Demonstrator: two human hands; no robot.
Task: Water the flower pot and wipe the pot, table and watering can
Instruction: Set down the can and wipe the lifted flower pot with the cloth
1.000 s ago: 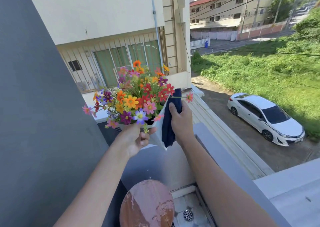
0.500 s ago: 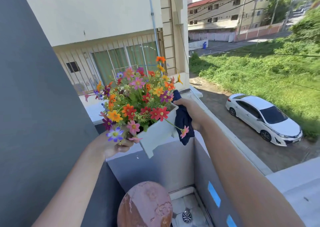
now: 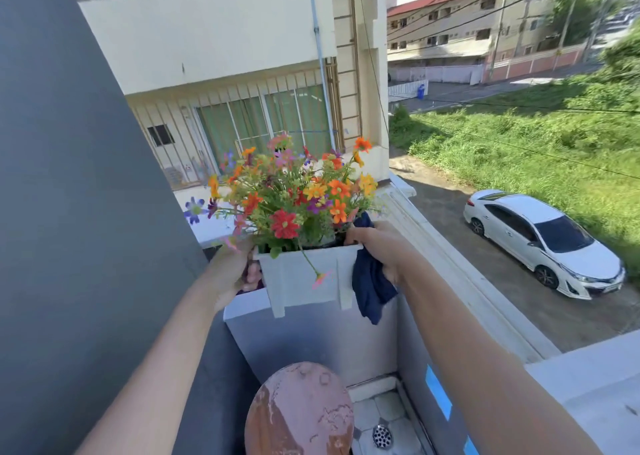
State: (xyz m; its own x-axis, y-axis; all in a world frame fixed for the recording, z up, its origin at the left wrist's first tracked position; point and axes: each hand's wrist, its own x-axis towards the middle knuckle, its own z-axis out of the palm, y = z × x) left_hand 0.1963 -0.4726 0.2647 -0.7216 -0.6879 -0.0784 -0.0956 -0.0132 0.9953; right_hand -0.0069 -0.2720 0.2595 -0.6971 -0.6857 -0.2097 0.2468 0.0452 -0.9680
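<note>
1. While both arms reach forward, the white flower pot (image 3: pixel 304 276) hangs in the air between them, above the balcony wall (image 3: pixel 311 336) and the round table (image 3: pixel 299 409).
2. The left hand (image 3: pixel 230 272) grips the pot's left side, fingers curled against its wall.
3. The right hand (image 3: pixel 382 246) clamps the right rim, pressing a dark blue cloth (image 3: pixel 370 288) there; the cloth dangles beside the pot.
</note>
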